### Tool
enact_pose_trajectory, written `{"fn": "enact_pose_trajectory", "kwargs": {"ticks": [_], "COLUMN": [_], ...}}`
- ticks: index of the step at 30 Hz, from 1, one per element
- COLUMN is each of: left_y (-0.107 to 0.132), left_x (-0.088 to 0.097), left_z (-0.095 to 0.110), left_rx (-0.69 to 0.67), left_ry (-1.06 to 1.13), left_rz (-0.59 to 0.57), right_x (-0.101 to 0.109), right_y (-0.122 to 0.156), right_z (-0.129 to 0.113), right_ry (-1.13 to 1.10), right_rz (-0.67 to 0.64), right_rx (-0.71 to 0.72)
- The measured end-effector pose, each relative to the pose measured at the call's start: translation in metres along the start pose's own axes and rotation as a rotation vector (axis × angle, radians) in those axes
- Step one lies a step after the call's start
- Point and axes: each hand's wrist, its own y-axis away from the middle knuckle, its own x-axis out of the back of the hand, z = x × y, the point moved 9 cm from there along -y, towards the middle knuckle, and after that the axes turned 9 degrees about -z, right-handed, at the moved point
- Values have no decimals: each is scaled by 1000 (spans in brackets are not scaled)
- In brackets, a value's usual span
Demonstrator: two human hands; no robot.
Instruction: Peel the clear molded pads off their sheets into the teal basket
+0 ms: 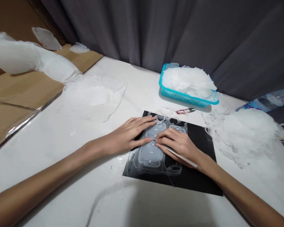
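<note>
Left hand [130, 135] laid palm-down, its fingers extended and its thumb parted from the forefinger: you press on the left side of the translucent moulded sheet [151, 156], fingertips near its far edge and thumb tip close to the middle. Your right hand [180, 143] is narrowed to a pinch about a slender pale tool [180, 155]; the tool's shaft slants back across the hand toward the wrist, and its dark tip meets the sheet between two rounded grey panels, just beside your left thumb. The exact kind of tool cannot be told.

The sheet lies on a black mat [198, 175], toward the mat's left part, and your right hand hides some of its right-hand column. Looped strips show at its far edge and at its near right corner. The mat rests on a white table [104, 201].

Just beyond the mat lie pink-handled snips [185, 111] with dark blades. Behind these stands a blue basket [184, 97], heaped with white translucent pieces [186, 80]. To your right spreads a loose pile of translucent scraps [248, 135], with a plastic bottle [272, 100] on its side behind it. Clear plastic film [92, 97] lies to your left, beside brown cardboard [7, 94]. A dark curtain [137, 31] hangs behind the table.
</note>
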Motion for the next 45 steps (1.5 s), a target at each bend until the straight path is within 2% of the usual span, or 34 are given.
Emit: {"fn": "enact_pose_trajectory", "kwargs": {"ticks": [5, 11, 20, 26, 30, 33, 36, 38, 41, 45], "left_y": [-2, -2, 1, -6, -10, -9, -4, 2, 12, 16], "left_x": [-1, 2, 5, 2, 1, 2, 6, 10, 16, 12], "left_z": [0, 3, -1, -9, -15, -12, -5, -4, -7, -6], "left_rx": [19, 56, 60, 51, 48, 44, 42, 81, 195, 236], "left_ry": [-8, 68, 138, 136, 132, 149, 168, 138, 30, -45], "left_rz": [-24, -44, 66, 67, 65, 65, 91, 150, 233, 212], "right_x": [2, 7, 4, 4, 8, 8, 8, 4, -3, -7], "right_y": [3, 7, 4, 5, 10, 11, 11, 10, 10, 13], "right_z": [-2, 3, -5, 0, 1, 0, -5, -8, -9, -10], "right_ry": [107, 3, 149, 102, 70, 75, 178, 241, 281, 283], "right_rz": [-44, -17, 85, -24, -37, 3, 115, 150, 127, 53], "right_rx": [12, -2, -13, -53, -31, -21, 7, 2, -19, -17]}}
